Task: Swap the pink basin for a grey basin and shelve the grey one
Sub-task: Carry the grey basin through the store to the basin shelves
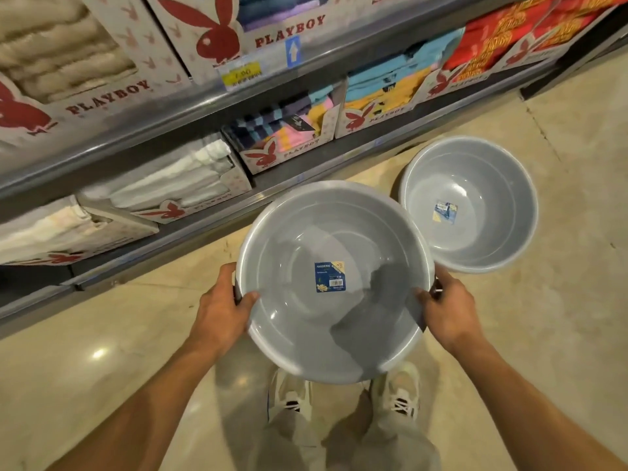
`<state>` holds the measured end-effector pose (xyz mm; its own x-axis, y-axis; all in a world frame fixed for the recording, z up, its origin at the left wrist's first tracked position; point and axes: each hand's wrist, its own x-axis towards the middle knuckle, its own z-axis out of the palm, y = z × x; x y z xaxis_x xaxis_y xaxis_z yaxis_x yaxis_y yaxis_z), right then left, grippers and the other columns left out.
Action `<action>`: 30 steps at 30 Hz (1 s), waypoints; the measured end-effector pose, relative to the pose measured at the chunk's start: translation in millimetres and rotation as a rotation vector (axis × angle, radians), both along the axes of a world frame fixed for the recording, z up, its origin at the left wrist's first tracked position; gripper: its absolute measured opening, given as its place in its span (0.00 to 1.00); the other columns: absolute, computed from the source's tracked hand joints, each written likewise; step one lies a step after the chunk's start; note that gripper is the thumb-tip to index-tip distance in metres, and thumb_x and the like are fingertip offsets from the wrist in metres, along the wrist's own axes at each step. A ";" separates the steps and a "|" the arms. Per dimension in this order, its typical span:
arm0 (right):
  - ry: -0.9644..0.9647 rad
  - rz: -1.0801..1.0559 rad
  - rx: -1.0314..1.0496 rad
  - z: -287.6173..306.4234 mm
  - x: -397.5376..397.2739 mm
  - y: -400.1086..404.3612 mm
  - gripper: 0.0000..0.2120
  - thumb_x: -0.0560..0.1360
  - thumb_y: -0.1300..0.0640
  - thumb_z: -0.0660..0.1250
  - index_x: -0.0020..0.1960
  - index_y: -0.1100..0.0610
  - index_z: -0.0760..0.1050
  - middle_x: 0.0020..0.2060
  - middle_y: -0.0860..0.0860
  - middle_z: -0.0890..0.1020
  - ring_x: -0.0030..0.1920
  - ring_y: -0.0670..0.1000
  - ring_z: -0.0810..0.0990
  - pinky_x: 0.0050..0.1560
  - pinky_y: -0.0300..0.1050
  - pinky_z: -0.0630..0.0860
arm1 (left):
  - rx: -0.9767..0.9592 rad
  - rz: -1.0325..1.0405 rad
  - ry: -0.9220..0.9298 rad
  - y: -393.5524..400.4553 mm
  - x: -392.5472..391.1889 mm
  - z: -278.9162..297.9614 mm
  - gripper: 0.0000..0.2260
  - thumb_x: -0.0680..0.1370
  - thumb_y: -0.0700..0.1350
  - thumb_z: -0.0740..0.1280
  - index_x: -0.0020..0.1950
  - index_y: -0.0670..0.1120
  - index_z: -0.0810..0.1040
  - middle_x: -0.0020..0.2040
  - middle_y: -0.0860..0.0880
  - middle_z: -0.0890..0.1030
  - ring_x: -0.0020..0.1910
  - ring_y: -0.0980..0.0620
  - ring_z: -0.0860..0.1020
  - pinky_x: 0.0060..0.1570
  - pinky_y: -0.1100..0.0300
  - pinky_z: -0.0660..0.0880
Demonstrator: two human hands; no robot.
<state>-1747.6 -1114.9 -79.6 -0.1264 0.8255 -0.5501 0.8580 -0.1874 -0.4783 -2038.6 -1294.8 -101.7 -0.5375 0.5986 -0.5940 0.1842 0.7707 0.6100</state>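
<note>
Head view: grey basin empty, only label sticker inside. Second grey basin on floor near shelf with boxed towels. Left hand and right hand clasp opposite rims, held above shoes.

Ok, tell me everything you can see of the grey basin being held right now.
The held basin is round, grey and looks like smooth, glossy plastic, with a paler rolled rim. It is empty, open side up and roughly level above the floor, over the person's shoes. A blue and yellow label sticks to its inside bottom. The left hand and right hand each have a grip on opposite sides of the rim, thumbs inside. Dark handles seem to sit under the hands. Its rim overlaps the floor basin in view.
</note>
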 end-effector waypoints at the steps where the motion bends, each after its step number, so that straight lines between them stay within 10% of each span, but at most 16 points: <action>1: -0.006 0.015 -0.004 -8.5 -0.8 2.4 0.14 0.75 0.61 0.67 0.60 0.52 0.77 0.39 0.56 0.83 0.37 0.59 0.82 0.42 0.55 0.80 | -0.003 0.009 -0.006 1.7 -0.2 -6.1 0.18 0.79 0.47 0.70 0.65 0.57 0.68 0.42 0.51 0.81 0.38 0.53 0.83 0.35 0.61 0.80; 12: -0.045 0.089 -0.034 -92.4 -2.3 22.4 0.14 0.76 0.59 0.68 0.61 0.51 0.77 0.39 0.53 0.83 0.38 0.56 0.82 0.42 0.52 0.80 | -0.100 0.043 0.024 18.4 9.5 -73.9 0.21 0.80 0.48 0.70 0.70 0.50 0.67 0.52 0.46 0.81 0.50 0.42 0.81 0.50 0.42 0.81; 24: -0.103 0.122 -0.088 -124.3 -0.3 20.8 0.14 0.74 0.59 0.69 0.59 0.57 0.78 0.49 0.60 0.79 0.43 0.60 0.79 0.48 0.50 0.77 | -0.262 -0.063 0.236 22.4 7.8 -100.5 0.17 0.79 0.43 0.69 0.66 0.44 0.70 0.52 0.47 0.72 0.50 0.43 0.73 0.52 0.45 0.74; 30: -0.048 0.029 -0.166 -129.2 3.4 16.6 0.20 0.77 0.54 0.70 0.67 0.54 0.72 0.41 0.45 0.79 0.39 0.47 0.78 0.35 0.40 0.72 | -0.286 0.137 -0.018 22.6 6.2 -117.9 0.19 0.77 0.43 0.72 0.63 0.50 0.67 0.47 0.52 0.75 0.42 0.51 0.75 0.43 0.54 0.74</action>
<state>-1744.2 -1098.4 -208.8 -0.1187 0.7190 -0.6849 0.8853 -0.2357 -0.4008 -2032.4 -1272.2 -219.6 -0.5891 0.3290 -0.7381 0.0583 0.9283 0.3672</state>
